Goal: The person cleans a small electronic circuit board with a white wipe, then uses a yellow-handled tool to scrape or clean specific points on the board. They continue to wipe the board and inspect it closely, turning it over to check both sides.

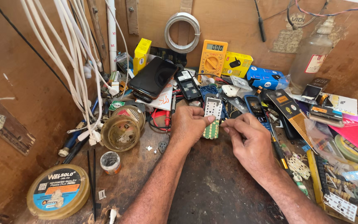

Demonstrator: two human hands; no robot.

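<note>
Wooden cluttered workbench (212,195), black smartphone (153,77) far left against the back wall, yellow digital multimeter (212,58) far centre, left hand (188,126) pinching small green keypad circuit board (211,129) at bench centre, right hand (249,141) fingertips pinched together just right of it.

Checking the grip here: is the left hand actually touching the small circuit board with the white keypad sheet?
Touching. The head view shows the left hand with its thumb and fingertips pinching the edge of the circuit board; no gap shows between them.
</note>
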